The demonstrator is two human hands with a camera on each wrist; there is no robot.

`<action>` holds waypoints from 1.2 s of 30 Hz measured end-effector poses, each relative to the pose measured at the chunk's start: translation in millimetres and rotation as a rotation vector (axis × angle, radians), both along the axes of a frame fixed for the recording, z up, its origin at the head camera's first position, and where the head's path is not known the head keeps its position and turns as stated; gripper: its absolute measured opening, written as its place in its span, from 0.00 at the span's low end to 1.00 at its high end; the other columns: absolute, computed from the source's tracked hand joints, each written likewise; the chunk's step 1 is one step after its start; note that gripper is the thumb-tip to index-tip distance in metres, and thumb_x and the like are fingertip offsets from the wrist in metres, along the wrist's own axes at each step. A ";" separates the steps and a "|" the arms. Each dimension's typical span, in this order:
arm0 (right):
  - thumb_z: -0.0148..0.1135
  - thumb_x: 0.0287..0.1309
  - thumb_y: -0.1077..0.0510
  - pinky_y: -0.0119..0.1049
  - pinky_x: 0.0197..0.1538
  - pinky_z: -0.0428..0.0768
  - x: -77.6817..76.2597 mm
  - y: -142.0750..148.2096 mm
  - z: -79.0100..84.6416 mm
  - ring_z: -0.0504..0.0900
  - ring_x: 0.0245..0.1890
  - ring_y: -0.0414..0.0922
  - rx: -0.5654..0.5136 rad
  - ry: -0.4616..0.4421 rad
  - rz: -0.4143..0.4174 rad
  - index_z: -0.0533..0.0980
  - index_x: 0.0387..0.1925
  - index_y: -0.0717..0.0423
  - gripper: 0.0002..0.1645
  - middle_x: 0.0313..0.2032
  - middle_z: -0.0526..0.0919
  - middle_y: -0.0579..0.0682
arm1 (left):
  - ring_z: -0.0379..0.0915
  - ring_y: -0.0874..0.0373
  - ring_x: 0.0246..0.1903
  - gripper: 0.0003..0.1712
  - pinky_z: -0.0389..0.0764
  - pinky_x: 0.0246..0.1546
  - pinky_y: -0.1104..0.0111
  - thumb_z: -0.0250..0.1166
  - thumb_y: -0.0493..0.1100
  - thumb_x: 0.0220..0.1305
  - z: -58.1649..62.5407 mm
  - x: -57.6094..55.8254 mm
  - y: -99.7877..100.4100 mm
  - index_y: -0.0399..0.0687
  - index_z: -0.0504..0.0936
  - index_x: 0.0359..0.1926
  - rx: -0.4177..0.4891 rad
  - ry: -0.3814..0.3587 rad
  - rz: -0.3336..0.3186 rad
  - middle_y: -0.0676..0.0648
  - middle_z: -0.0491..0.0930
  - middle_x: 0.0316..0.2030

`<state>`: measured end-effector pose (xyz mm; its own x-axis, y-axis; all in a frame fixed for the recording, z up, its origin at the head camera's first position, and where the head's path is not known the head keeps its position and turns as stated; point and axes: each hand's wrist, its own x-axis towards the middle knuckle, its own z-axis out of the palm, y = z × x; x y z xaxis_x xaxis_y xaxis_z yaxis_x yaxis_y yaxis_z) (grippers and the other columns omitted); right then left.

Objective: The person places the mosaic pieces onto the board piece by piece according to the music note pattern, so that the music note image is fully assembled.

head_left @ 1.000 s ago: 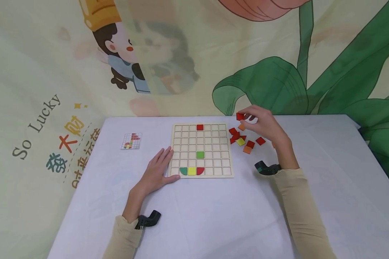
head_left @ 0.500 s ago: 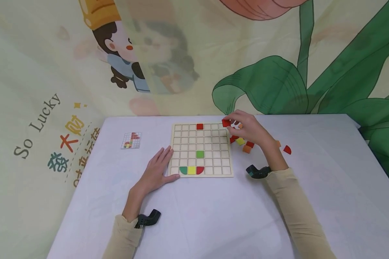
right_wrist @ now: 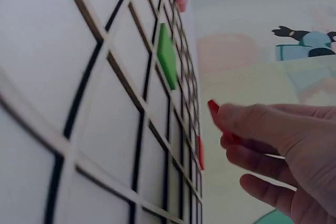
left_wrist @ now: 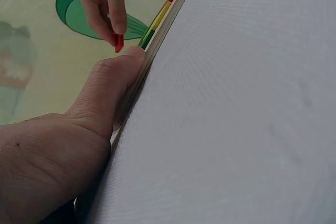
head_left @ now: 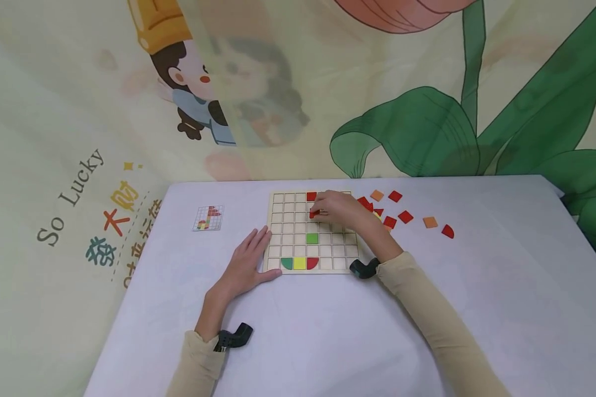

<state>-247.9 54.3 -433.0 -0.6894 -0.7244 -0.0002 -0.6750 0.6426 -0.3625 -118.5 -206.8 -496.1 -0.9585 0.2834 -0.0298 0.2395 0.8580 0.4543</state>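
My right hand (head_left: 341, 209) pinches a small red tile (right_wrist: 216, 116) between thumb and fingers, above the upper middle of the wooden grid board (head_left: 289, 225). Just behind it, a red square tile (head_left: 311, 196) sits in the back row of cells. Lower down, the board bears a green square tile (head_left: 312, 239). In its front row are a green rounded tile (head_left: 287, 263), a yellow square (head_left: 299, 263) and a red rounded tile (head_left: 312, 263). My left hand (head_left: 245, 262) rests at the board's left edge, fingers fairly straight, thumb at the front left corner (left_wrist: 135, 52).
Right of the board lie several loose red, orange and yellow tiles, among them an orange square (head_left: 430, 222) and a red rounded piece (head_left: 447, 231). A small pattern card (head_left: 208, 218) lies to the left. A printed cloth (head_left: 407, 132) hangs behind the white table (head_left: 303, 331).
My right hand has carried the red tile leftward from the loose tiles to over the board, uncovering more of the pile. The left hand has stayed at the board's edge. The head view has shifted slightly.
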 end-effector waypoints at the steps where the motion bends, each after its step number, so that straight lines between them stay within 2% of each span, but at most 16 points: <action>1: 0.65 0.61 0.54 0.40 0.52 0.81 -1.3 -2.5 -2.5 0.79 0.46 0.46 0.041 0.012 0.002 0.85 0.44 0.52 0.12 0.43 0.84 0.49 | 0.37 0.46 0.77 0.56 0.50 0.73 0.43 0.67 0.64 0.56 0.2 -0.3 0.3 0.48 0.51 0.76 -0.001 -0.002 -0.002 0.46 0.47 0.77; 6: 0.62 0.63 0.56 0.39 0.50 0.79 -3.7 -8.5 -8.8 0.77 0.45 0.46 0.121 0.007 0.011 0.84 0.45 0.51 0.11 0.43 0.84 0.49 | 0.37 0.45 0.77 0.56 0.50 0.73 0.43 0.66 0.64 0.56 3.2 -0.5 0.7 0.48 0.50 0.76 -0.011 -0.022 -0.002 0.46 0.46 0.77; 12: 0.62 0.63 0.55 0.39 0.53 0.78 -2.7 -9.0 -11.0 0.77 0.49 0.47 0.093 -0.005 0.006 0.83 0.49 0.52 0.14 0.46 0.84 0.49 | 0.36 0.45 0.77 0.56 0.48 0.73 0.43 0.67 0.64 0.56 6.5 0.0 2.2 0.47 0.50 0.76 0.013 -0.035 -0.004 0.46 0.46 0.77; 16: 0.62 0.63 0.55 0.41 0.56 0.78 -0.7 -6.8 -10.2 0.75 0.53 0.48 0.107 -0.019 -0.004 0.82 0.51 0.52 0.16 0.52 0.81 0.52 | 0.36 0.45 0.77 0.56 0.48 0.73 0.43 0.66 0.64 0.56 5.0 -0.8 2.7 0.47 0.50 0.76 0.008 -0.034 -0.013 0.46 0.46 0.77; 20: 0.61 0.64 0.53 0.45 0.60 0.77 2.7 2.7 -3.6 0.72 0.60 0.50 0.064 -0.096 -0.053 0.77 0.60 0.49 0.23 0.60 0.74 0.52 | 0.36 0.45 0.77 0.56 0.49 0.73 0.43 0.67 0.64 0.56 2.5 -0.4 1.5 0.47 0.50 0.76 0.000 -0.033 0.000 0.46 0.46 0.77; 24: 0.63 0.62 0.52 0.47 0.61 0.77 8.4 30.1 11.2 0.71 0.62 0.50 -0.054 -0.152 -0.118 0.73 0.64 0.49 0.28 0.62 0.73 0.52 | 0.36 0.45 0.77 0.57 0.49 0.73 0.43 0.68 0.63 0.56 0.6 1.6 -0.4 0.47 0.50 0.76 0.005 -0.030 0.012 0.46 0.47 0.77; 28: 0.65 0.60 0.54 0.50 0.61 0.77 14.0 75.6 16.8 0.72 0.62 0.53 -0.043 -0.129 -0.158 0.73 0.63 0.53 0.29 0.61 0.73 0.55 | 0.36 0.45 0.77 0.57 0.49 0.73 0.42 0.68 0.63 0.56 0.3 2.6 -0.5 0.47 0.50 0.76 0.017 -0.026 0.009 0.46 0.46 0.77; 32: 0.66 0.59 0.58 0.54 0.59 0.78 18.0 123.3 8.4 0.71 0.61 0.57 0.018 -0.122 -0.249 0.74 0.62 0.56 0.29 0.60 0.73 0.59 | 0.36 0.45 0.77 0.57 0.49 0.73 0.43 0.68 0.63 0.55 0.6 1.9 -0.4 0.47 0.50 0.76 0.014 -0.021 0.006 0.46 0.46 0.77; 36: 0.66 0.57 0.61 0.55 0.57 0.79 20.7 157.9 -4.6 0.72 0.60 0.60 0.047 -0.134 -0.320 0.75 0.59 0.59 0.27 0.58 0.75 0.62 | 0.36 0.45 0.77 0.57 0.49 0.73 0.43 0.68 0.63 0.56 0.5 0.4 -0.9 0.47 0.49 0.76 0.012 -0.020 -0.006 0.46 0.46 0.77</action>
